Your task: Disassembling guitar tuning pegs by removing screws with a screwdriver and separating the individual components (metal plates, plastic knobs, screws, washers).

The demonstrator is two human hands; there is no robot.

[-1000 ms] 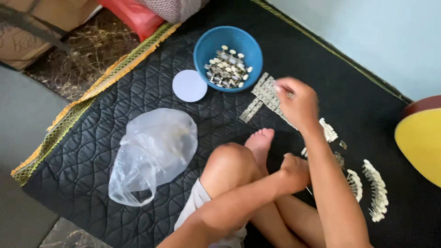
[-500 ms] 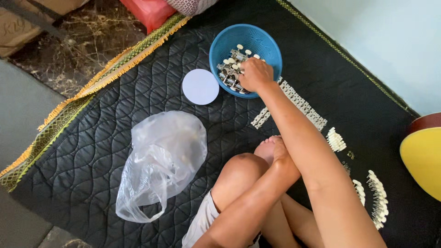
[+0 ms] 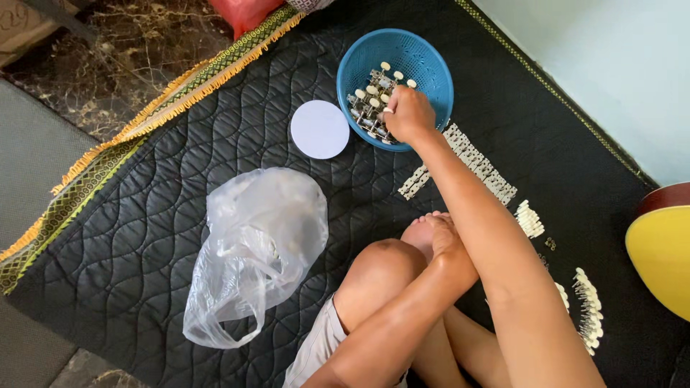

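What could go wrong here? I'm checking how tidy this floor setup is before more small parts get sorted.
1. The right hand is reaching into the blue basket of small white-knobbed metal parts; pulling out a tangled handful could scatter them across the black quilted mat.
2. The arm passes over the laid-out row of parts, so it may brush them out of line.
3. The left hand rests by the foot, leaving the light basket unsteadied; it could tip.
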